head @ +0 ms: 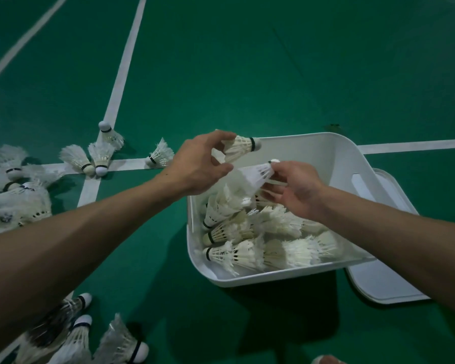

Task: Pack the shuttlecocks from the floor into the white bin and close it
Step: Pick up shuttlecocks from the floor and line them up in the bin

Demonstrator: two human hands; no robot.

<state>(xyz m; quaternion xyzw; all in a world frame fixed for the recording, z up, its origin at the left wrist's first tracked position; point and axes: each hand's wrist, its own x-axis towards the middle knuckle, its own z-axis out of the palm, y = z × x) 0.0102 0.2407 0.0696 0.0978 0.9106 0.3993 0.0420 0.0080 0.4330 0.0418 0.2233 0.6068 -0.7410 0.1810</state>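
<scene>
The white bin (334,153) stands on the green floor, right of centre, with several shuttlecocks (247,232) lying inside. My left hand (200,164) hovers over the bin's far left corner and pinches a shuttlecock (241,147) by its feathers, cork pointing right. My right hand (297,190) is above the bin's middle and holds a second shuttlecock (258,173) near its cork, feathers pointing left and down. Loose shuttlecocks (97,156) lie on the floor to the left, and more shuttlecocks (79,334) lie at the bottom left.
The bin's white lid (384,282) lies flat on the floor, partly under the bin's right side. White court lines (124,64) cross the green floor. A pile of shuttlecocks (16,195) fills the far left edge.
</scene>
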